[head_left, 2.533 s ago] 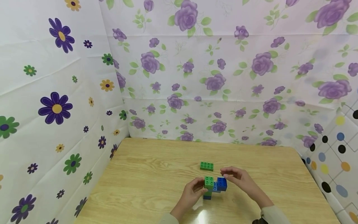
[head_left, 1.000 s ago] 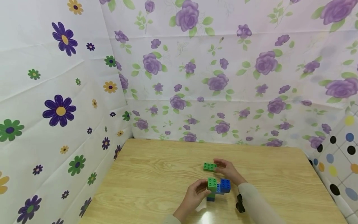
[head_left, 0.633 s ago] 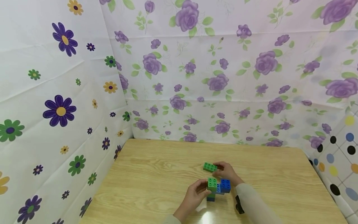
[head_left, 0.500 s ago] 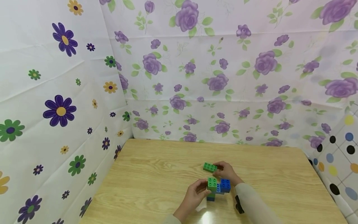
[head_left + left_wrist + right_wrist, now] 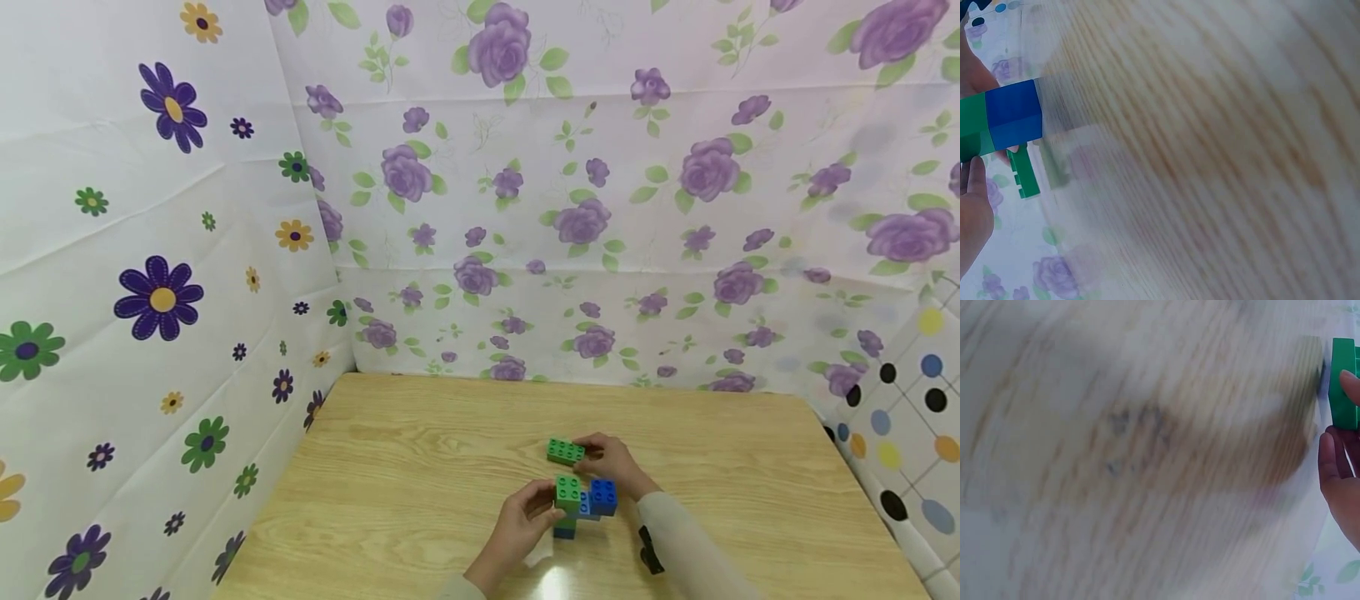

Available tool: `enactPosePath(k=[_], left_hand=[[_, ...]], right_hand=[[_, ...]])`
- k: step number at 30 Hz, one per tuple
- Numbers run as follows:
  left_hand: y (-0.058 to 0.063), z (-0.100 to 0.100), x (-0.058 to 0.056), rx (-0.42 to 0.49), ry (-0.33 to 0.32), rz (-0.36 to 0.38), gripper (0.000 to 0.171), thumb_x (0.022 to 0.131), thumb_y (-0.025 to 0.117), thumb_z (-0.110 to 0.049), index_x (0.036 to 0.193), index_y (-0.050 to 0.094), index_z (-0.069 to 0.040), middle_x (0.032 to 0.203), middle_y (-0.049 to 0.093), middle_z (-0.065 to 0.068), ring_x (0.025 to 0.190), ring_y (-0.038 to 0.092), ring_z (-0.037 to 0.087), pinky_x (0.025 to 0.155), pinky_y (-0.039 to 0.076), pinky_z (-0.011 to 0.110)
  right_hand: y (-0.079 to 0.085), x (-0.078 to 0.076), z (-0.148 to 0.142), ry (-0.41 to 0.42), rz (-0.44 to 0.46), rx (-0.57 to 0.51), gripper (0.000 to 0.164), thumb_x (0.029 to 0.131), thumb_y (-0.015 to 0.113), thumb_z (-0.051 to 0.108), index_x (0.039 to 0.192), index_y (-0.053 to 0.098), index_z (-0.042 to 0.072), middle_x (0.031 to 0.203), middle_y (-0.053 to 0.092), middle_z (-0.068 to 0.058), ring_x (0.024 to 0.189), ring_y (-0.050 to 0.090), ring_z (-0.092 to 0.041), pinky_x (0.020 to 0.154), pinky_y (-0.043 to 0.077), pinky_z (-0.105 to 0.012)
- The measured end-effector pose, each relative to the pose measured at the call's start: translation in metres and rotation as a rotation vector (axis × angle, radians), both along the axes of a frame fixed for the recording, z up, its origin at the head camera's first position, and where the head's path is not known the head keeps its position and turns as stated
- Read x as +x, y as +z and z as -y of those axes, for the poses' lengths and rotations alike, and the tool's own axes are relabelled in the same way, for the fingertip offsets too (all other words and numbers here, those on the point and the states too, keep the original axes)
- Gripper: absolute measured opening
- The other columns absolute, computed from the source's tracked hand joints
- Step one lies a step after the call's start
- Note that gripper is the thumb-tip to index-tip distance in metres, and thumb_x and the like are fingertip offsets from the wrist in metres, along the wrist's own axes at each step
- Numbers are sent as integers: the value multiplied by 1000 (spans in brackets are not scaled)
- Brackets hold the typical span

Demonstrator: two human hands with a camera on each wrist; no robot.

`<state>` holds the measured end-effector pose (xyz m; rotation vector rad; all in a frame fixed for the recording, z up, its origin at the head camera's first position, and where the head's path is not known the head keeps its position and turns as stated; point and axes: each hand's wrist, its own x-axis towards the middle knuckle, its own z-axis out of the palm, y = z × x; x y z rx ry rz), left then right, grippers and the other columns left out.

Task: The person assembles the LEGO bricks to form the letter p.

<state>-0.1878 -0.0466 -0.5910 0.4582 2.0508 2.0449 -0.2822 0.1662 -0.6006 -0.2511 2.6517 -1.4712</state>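
Note:
My left hand (image 5: 516, 527) grips a small stack of toy building bricks (image 5: 567, 490) from its left side, thumb in front. Light green bricks are on top, with a dark blue one at the bottom. A light blue brick juts out to the right and bears a blue brick (image 5: 603, 497). Just beyond the stack, my right hand (image 5: 612, 463) pinches the right end of a long green brick (image 5: 564, 451), studs up. In the right wrist view, the thumb and fingers lie on this green brick (image 5: 1341, 387). The left wrist view shows the stack's blue underside (image 5: 1015, 114).
The wooden table (image 5: 420, 467) runs back to a floral cloth (image 5: 525, 208). Another flowered cloth (image 5: 172, 358) borders the left, and a dotted one (image 5: 900, 450) the right. A black object (image 5: 649, 552) sits at my right wrist.
My right hand has left the blue brick on the stack, moved back to the long green brick and taken hold of its right end. The left hand keeps holding the stack.

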Motion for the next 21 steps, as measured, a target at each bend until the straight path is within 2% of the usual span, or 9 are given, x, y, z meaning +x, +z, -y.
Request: enactPosePath(k=[7,15,21], left_hand=[[0,0,0,2,-1,-13,36,89,68,-12,123,58,-8,127,59,8,120,56,24,99,48,24],[-2,1,0,-3,-7,-16,36,89,68,-14,123,59,-11,127,59,6,120,56,21,100,48,24],[-5,0,-1,9,-7,-35,36,89,68,-13,123,58,-9,126,59,8,119,56,23,99,48,24]], right_hand=[[2,-3,-9,37,-4,0,38,81,77,5,117,67,5,111,64,-8,103,60,-27,87,56,-41],[11,0,-19,134,-42,-24,40,84,75,9,122,64,3,116,63,-12,105,59,-30,85,57,-37],[23,5,-23,177,-55,-26,41,86,74,13,124,62,2,116,63,-12,104,60,-29,82,58,-32]])
